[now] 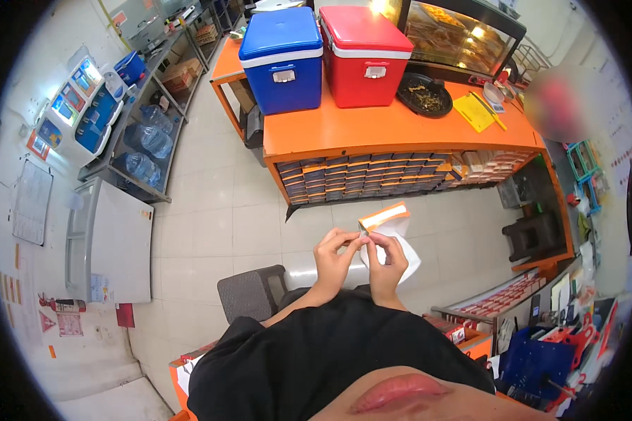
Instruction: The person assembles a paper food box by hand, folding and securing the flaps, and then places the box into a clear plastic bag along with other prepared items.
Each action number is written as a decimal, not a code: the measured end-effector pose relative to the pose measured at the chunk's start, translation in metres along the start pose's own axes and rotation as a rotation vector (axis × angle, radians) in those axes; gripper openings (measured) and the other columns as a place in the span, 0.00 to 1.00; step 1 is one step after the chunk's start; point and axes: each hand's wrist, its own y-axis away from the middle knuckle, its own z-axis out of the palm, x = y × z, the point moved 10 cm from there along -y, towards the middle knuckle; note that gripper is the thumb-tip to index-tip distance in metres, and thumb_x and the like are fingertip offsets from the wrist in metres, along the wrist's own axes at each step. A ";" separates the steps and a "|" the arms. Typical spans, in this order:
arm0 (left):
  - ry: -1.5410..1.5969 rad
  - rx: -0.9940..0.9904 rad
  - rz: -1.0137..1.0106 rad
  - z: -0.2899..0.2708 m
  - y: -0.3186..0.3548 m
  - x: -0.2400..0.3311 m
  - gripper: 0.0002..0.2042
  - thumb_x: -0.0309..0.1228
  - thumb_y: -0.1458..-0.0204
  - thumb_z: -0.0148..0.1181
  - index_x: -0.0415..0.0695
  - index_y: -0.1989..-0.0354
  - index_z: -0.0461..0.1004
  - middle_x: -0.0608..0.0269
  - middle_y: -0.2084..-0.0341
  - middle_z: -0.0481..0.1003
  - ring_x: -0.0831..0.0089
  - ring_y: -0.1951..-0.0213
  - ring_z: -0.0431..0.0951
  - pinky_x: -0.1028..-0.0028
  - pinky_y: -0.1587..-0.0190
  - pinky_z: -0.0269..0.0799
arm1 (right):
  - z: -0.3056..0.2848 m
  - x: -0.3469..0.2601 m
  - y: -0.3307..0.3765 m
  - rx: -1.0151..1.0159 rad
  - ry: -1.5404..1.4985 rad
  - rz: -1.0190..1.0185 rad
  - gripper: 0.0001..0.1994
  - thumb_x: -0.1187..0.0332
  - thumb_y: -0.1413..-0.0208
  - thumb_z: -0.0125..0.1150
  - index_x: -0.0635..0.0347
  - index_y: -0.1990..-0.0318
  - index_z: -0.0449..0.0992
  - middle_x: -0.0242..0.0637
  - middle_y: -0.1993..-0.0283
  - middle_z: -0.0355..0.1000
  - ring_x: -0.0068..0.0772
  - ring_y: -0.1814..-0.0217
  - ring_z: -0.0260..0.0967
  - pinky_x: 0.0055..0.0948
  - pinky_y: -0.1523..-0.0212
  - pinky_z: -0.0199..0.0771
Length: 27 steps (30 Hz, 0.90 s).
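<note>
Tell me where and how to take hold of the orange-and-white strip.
I'd pinch the orange-and-white strip by its far right end, coming from the far right. That end sticks out free, while the left hand and right hand crowd its near left end with their fingertips. It looks narrow, so a light thumb-and-finger pinch should do.

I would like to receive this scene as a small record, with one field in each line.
Left hand: pinches the lower end of an orange-and-white strip
Right hand: pinches at the same end
Strip's contents: cannot be told
Orange table: bears a blue cooler, a red cooler, a yellow board
Floor: dark grey stool, left of both hands
</note>
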 end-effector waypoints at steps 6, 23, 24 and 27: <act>-0.365 0.156 0.373 0.008 0.011 0.038 0.03 0.18 0.49 0.65 0.35 0.66 0.80 0.61 0.72 0.73 0.75 0.69 0.75 0.76 0.66 0.73 | 0.003 0.016 0.008 0.013 -0.332 0.096 0.07 0.81 0.39 0.59 0.68 0.55 0.75 0.35 0.57 0.70 0.25 0.62 0.71 0.24 0.59 0.72; -0.344 -0.129 0.336 0.015 -0.011 0.031 0.04 0.20 0.46 0.62 0.35 0.64 0.74 0.54 0.70 0.75 0.62 0.69 0.77 0.69 0.64 0.73 | 0.016 0.090 -0.009 -0.255 -0.623 0.489 0.08 0.81 0.47 0.64 0.67 0.59 0.77 0.36 0.63 0.77 0.26 0.63 0.73 0.26 0.62 0.72; -0.346 -0.123 0.342 0.015 -0.013 0.031 0.04 0.20 0.46 0.62 0.35 0.64 0.74 0.54 0.70 0.75 0.62 0.69 0.77 0.69 0.64 0.73 | 0.007 0.090 -0.014 -0.204 -0.542 0.452 0.08 0.81 0.48 0.65 0.67 0.60 0.78 0.36 0.64 0.77 0.26 0.63 0.73 0.26 0.61 0.72; -0.350 -0.155 0.384 0.016 -0.011 0.037 0.04 0.18 0.49 0.62 0.34 0.66 0.74 0.54 0.71 0.75 0.60 0.68 0.77 0.67 0.65 0.72 | 0.008 0.087 -0.017 -0.266 -0.530 0.351 0.09 0.82 0.49 0.66 0.68 0.59 0.78 0.36 0.63 0.77 0.27 0.61 0.75 0.28 0.58 0.76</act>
